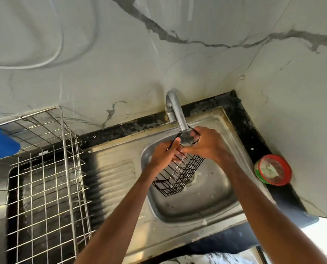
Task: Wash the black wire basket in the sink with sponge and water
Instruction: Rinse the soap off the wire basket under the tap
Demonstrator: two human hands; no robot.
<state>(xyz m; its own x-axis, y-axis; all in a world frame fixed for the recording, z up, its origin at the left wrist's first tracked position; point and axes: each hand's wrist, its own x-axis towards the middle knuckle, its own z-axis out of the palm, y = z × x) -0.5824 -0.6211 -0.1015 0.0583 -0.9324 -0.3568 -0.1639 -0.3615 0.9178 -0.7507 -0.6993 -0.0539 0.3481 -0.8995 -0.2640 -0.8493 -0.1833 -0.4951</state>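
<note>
The black wire basket (179, 174) hangs tilted over the bowl of the steel sink (212, 204), right of the frame's centre, its upper end lifted under the spout of the tap (176, 111) and its lower end dipping toward the drain. The left hand (164, 153) is wrapped around the basket's upper rim from the left, fingers closed on the wire. The right hand (206, 144) comes in from the right, closed at the same upper end just below the spout; something pale and shiny sits between its fingers, but whether that is a sponge, foam or running water cannot be told. No sponge shows clearly anywhere.

This looks like the rinsing or scrubbing of the basket's top end. To do it well, the left hand should keep a firm hold so the wet wire does not slip, while the right works along each wire and into the crossings where grime collects. Turning the basket under the stream would bring every face to the water; keeping it low over the bowl limits splashing onto the ribbed drainboard (113, 176).

Further out, a red-rimmed tub (272, 169) sits on the dark counter at the right, a silver dish rack (44, 180) fills the lower left, and a blue cup (0, 143) lies at the left edge.
</note>
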